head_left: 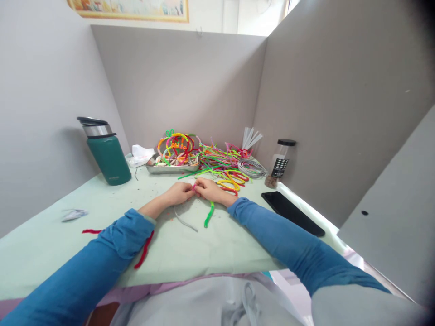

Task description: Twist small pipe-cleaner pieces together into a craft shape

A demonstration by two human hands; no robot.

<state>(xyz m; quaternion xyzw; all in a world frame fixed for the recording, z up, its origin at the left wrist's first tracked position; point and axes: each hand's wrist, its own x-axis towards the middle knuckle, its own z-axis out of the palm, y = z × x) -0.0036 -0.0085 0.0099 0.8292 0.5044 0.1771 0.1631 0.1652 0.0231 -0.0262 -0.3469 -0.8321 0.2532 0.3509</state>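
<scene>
My left hand [179,193] and my right hand [208,188] meet over the middle of the table, fingertips pinched together. Between them a small bit of pink pipe cleaner [194,187] shows; most of it is hidden by the fingers. A green pipe cleaner [210,214] lies just below my right hand. Under my left wrist a thin grey wire [185,221] rests on the cloth. A dark red pipe cleaner [144,250] passes beneath my left sleeve, with another red end [91,231] showing on the sleeve's far side.
At the back stands a metal tray [172,169] with bent pipe-cleaner shapes, beside a heap of loose pipe cleaners [220,156] and a grey wire coil [252,168]. A green flask [109,158] is at left. A clear bottle [279,164] and black phone [292,213] are at right. Grey partitions enclose the table.
</scene>
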